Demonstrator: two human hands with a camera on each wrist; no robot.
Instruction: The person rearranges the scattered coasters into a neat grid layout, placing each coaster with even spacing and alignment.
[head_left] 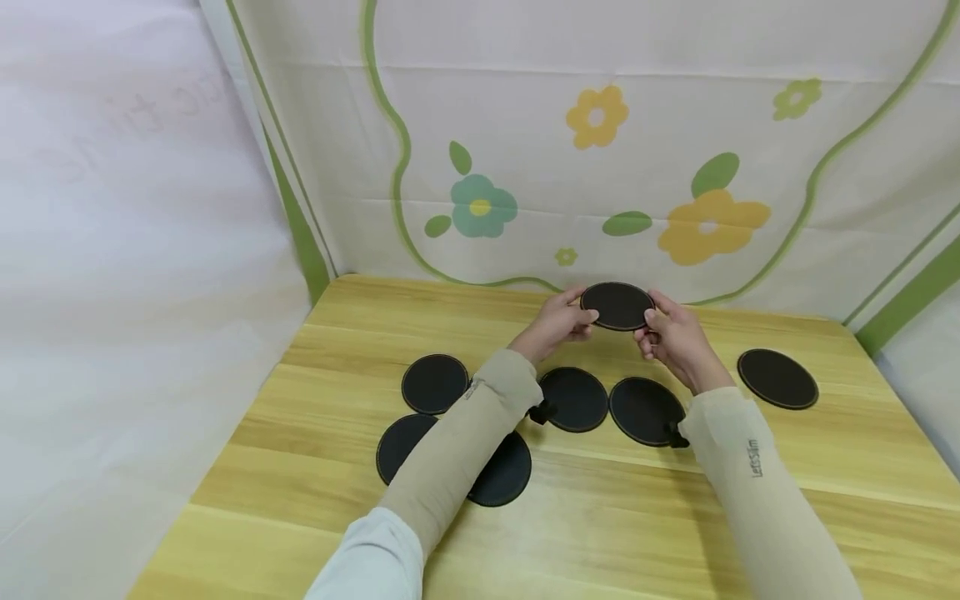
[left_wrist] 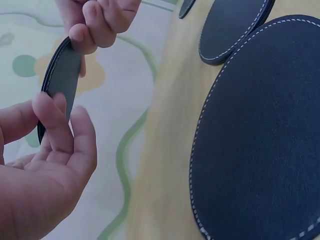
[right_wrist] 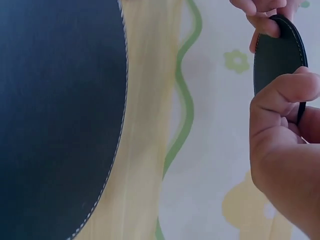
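A round black coaster (head_left: 617, 306) with a stitched rim is held up between both hands near the back of the table. My left hand (head_left: 560, 323) pinches its left edge, the thumb on the upper face. On the opposite edge, my right hand (head_left: 678, 340) pinches it the same way. Both wrist views show the held coaster (left_wrist: 67, 80) nearly edge-on, with fingers at each end. Two more coasters, one left (head_left: 574, 400) and one right (head_left: 647, 411), lie side by side on the table below the hands.
Left of these lie a coaster (head_left: 435, 383) and two others (head_left: 401, 446) (head_left: 504, 473), partly covered by the left sleeve (head_left: 450, 454). Another coaster (head_left: 777, 378) lies at the right. A flowered white cloth (head_left: 525, 108) hangs behind the wooden table (head_left: 600, 533).
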